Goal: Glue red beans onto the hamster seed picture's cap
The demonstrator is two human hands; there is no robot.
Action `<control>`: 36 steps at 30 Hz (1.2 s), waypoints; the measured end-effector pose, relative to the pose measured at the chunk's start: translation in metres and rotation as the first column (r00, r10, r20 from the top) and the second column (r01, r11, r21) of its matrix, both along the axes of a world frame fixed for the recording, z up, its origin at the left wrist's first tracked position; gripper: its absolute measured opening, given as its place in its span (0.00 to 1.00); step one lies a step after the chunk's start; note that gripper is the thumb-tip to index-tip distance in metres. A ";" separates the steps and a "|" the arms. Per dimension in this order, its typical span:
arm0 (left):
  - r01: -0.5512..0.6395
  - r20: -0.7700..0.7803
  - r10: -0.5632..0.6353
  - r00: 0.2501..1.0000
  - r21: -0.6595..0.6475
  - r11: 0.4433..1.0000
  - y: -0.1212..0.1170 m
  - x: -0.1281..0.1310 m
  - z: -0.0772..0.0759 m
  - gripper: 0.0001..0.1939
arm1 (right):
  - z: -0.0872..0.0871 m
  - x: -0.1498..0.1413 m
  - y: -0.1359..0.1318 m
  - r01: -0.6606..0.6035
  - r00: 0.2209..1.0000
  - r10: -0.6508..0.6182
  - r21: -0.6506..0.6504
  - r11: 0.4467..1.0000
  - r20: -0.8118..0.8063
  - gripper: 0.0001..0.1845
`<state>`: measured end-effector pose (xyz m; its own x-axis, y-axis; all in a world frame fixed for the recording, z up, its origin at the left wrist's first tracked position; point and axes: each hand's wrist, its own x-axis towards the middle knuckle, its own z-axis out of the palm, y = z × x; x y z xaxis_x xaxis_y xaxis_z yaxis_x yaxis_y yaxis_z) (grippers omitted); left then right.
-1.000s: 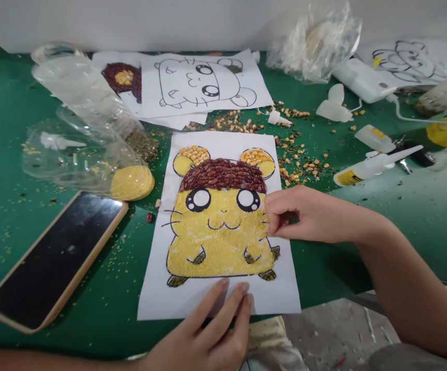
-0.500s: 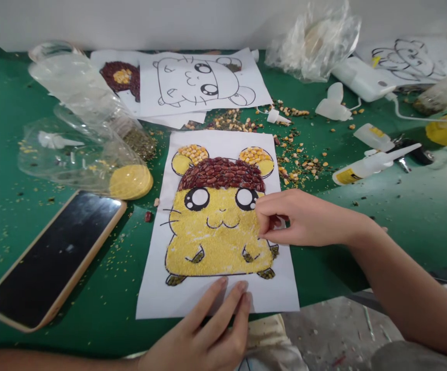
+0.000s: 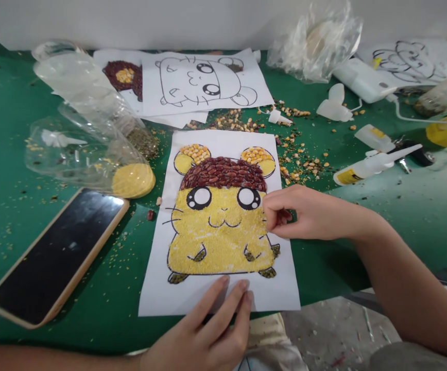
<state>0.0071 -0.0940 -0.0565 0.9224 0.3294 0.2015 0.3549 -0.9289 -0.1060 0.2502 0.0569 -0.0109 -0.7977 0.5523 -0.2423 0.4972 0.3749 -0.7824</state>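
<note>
A white sheet [image 3: 281, 288] lies on the green table [image 3: 15, 232] with a hamster picture [image 3: 219, 226] made of yellow grain, dark red beans and corn kernels. My left hand [image 3: 204, 335] lies flat with fingers stretched out on the sheet's lower edge, holding it down. My right hand [image 3: 304, 214] hovers at the hamster's right cheek, fingers curled in a pinch touching the yellow grain; what is between the fingertips is too small to make out.
A phone [image 3: 57, 255] lies face up at the left. Clear plastic bags [image 3: 88, 144] with yellow grain sit above it. Hamster outline sheets [image 3: 204, 82] lie at the back. Glue bottles [image 3: 370, 165] and loose seeds [image 3: 296, 159] are scattered at the right.
My right hand shifted left onto the hamster's cheek, then back slightly right. My left hand stayed pressed on the sheet's lower edge.
</note>
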 end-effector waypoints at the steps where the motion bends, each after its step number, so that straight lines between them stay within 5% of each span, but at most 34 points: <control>1: -0.005 0.000 0.005 1.000 0.002 1.000 0.000 0.000 0.000 0.17 | 0.000 -0.001 0.000 -0.006 1.000 0.006 -0.004 1.000 0.001 0.06; 36: 0.003 0.000 -0.003 1.000 -0.019 1.000 0.001 0.002 0.004 0.17 | -0.002 -0.004 -0.002 0.012 1.000 -0.012 0.052 0.999 0.014 0.05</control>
